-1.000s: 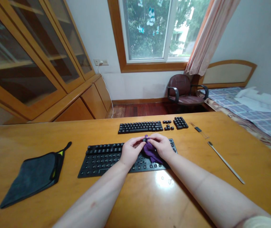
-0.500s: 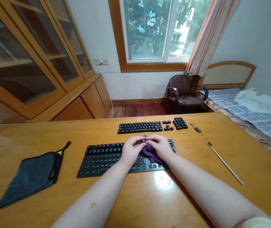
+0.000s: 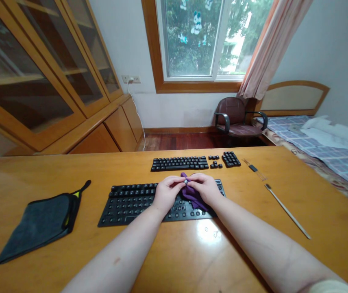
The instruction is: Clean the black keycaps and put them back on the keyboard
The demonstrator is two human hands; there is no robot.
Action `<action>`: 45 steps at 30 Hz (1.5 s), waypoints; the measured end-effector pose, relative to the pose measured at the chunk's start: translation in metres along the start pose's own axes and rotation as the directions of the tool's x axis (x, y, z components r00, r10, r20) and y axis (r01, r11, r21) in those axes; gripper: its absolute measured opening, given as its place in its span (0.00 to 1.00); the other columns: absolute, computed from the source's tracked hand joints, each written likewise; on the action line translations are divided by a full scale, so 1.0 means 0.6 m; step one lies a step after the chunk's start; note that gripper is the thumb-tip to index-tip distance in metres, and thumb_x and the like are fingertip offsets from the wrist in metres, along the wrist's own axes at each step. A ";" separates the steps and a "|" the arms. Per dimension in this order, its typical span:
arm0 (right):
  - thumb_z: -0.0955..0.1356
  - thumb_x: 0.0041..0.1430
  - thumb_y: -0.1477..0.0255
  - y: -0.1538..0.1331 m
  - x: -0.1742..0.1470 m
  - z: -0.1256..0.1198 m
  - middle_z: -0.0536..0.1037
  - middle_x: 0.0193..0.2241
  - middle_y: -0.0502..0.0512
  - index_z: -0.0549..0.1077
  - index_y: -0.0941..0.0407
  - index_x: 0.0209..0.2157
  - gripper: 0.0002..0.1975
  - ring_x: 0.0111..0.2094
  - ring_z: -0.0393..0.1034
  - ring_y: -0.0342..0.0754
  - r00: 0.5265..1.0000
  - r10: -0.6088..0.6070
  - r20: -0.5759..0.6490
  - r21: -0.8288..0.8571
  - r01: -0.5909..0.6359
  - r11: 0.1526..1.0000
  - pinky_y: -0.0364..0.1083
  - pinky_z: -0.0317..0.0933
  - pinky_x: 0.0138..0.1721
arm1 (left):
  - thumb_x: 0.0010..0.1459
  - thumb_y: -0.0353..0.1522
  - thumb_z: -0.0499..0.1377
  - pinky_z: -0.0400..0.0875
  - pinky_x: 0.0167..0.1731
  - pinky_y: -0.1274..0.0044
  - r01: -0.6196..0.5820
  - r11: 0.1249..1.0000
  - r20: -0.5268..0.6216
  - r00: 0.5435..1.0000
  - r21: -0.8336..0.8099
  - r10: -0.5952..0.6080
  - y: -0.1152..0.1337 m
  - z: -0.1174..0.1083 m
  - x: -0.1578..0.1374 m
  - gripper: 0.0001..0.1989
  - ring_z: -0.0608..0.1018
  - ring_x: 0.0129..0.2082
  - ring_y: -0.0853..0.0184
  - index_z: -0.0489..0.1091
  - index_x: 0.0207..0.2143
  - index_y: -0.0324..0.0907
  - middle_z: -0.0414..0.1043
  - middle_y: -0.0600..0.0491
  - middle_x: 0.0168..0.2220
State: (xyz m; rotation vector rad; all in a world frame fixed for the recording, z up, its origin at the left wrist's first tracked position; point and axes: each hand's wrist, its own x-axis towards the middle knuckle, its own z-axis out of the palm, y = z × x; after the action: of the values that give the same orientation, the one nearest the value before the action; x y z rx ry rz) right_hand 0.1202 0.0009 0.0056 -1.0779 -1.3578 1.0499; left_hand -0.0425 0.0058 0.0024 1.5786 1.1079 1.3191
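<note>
Above the black keyboard my two hands meet, fingertips pinched together. Between them sits a small keycap, its pale underside showing. My left hand grips the keycap from the left. My right hand pinches it from the right, along with a purple cloth that hangs down over the keyboard. Much of the keyboard has bare switches, while a row or two at its back left still carries caps. Behind it, loose black keycaps lie grouped in keyboard order. My hands and the cloth hide the keyboard's middle.
A folded grey cloth lies at the left on the wooden table. To the right are a wire keycap puller and a thin long-handled brush. A chair and a bed stand beyond the table.
The keycap has been turned between my fingertips, so its pale underside shows more now. The cloth has shifted slightly around it, while both hands stay in nearly the same place.
</note>
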 end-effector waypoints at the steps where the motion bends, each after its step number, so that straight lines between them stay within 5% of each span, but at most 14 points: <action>1: 0.72 0.43 0.71 0.000 0.000 0.000 0.79 0.29 0.54 0.78 0.55 0.27 0.05 0.33 0.73 0.49 1.000 0.012 -0.013 0.006 -0.012 1.000 0.50 0.65 0.42 | 0.47 0.30 0.63 0.71 0.43 0.71 0.004 1.000 0.002 1.000 0.005 -0.004 0.001 0.000 0.000 0.06 0.77 0.35 0.65 0.76 0.30 0.41 0.77 0.50 0.33; 21: 0.72 0.42 0.69 0.001 0.001 0.008 0.79 0.29 0.53 0.77 0.56 0.27 0.08 0.33 0.73 0.48 0.993 0.111 -0.029 0.142 -0.106 0.984 0.49 0.64 0.41 | 0.48 0.31 0.63 0.73 0.43 0.69 -0.014 1.000 0.041 0.999 -0.008 0.014 -0.005 -0.001 -0.001 0.12 0.78 0.39 0.63 0.75 0.37 0.41 0.76 0.49 0.39; 30: 0.73 0.41 0.67 0.009 -0.002 0.009 0.76 0.28 0.50 0.73 0.55 0.29 0.11 0.29 0.70 0.45 0.996 0.094 0.006 0.239 -0.092 0.967 0.45 0.64 0.33 | 0.52 0.29 0.59 0.72 0.44 0.71 -0.266 0.902 0.065 0.963 0.339 0.260 0.007 0.000 -0.010 0.09 0.77 0.39 0.65 0.74 0.38 0.44 0.76 0.51 0.37; 39: 0.75 0.38 0.71 0.013 0.000 0.012 0.74 0.27 0.49 0.70 0.55 0.31 0.16 0.28 0.69 0.43 0.993 0.107 0.040 0.218 -0.113 0.969 0.43 0.63 0.31 | 0.53 0.27 0.57 0.71 0.45 0.72 -0.345 0.832 0.172 0.938 0.434 0.300 0.010 -0.004 -0.014 0.14 0.76 0.40 0.66 0.71 0.43 0.43 0.75 0.51 0.40; 45: 0.72 0.43 0.69 0.011 0.003 0.007 0.72 0.23 0.47 0.68 0.55 0.29 0.11 0.26 0.67 0.42 0.997 0.082 0.017 0.184 -0.083 0.979 0.42 0.61 0.28 | 0.53 0.29 0.58 0.72 0.44 0.71 -0.297 0.846 0.137 0.955 0.442 0.264 0.014 -0.002 -0.014 0.13 0.77 0.39 0.65 0.72 0.42 0.44 0.76 0.51 0.39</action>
State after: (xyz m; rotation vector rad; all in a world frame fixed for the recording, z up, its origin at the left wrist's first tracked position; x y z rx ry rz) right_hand 0.1162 0.0037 -0.0009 -0.9986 -1.2048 1.2182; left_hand -0.0429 -0.0045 0.0080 2.1921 1.2406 1.2251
